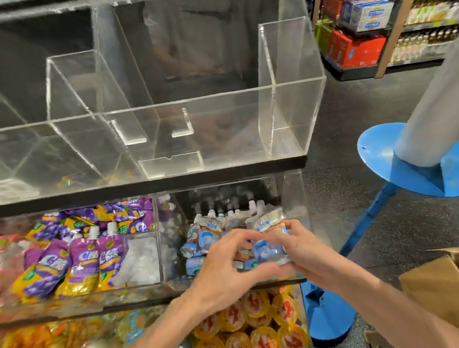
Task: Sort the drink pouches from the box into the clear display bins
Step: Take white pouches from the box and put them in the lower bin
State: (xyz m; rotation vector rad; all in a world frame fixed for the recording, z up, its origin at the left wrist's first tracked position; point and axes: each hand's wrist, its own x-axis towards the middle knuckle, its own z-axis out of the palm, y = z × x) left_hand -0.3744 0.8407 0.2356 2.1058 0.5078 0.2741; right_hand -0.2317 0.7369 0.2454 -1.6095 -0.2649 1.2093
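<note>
1. One blue-and-white pouch [269, 223] sits upright at the front of the right-hand clear bin [298, 195] on the middle tier, among a heap of like pouches [200, 233] with white spouts.
2. The right hand [301, 248] grips this pouch, fingers curled round its lower half.
3. The left hand [227, 267] is half curled just beside it, thumb below and fingers above. I cannot tell whether it has hold of anything.
4. The bin to the left holds purple pouches [84, 262].
5. Below are jelly cups [251, 338], and above are the top-tier bins [217, 118].
6. A cardboard box [439, 293] stands at lower right, near a blue stand [420, 165].
</note>
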